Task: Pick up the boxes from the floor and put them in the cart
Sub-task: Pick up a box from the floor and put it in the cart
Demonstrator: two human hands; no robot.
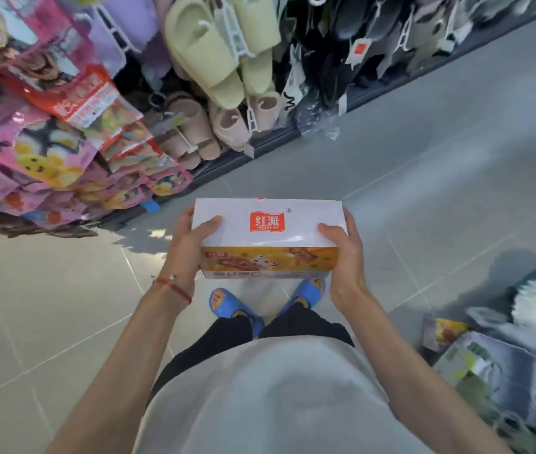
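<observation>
- We hold the box (268, 224) at 12 o'clock, straight ahead of our body and well off the floor (423, 208), above our blue slippers (227, 306).
- Its long axis runs from 9 to 3 o'clock, with the white top and its red logo facing up and the orange printed side facing us.
- Our left hand (188, 244) grips the 9 o'clock end and our right hand (341, 253) grips the 3 o'clock end. On each, the thumb lies over the top and the fingers wrap round the end.
- Both hands are equally near, so we judge the move to be a two-handed carry.
- We cannot pick out the cart. A blurred heap of goods (489, 362) lies at 4 o'clock, with what looks like another orange-printed box (450, 332) on it, so we would turn that way to check.
- The floor is grey tile. Racks of hanging sandals (214, 60) and pink packets (30, 142) line the aisle from 9 to 1 o'clock.
</observation>
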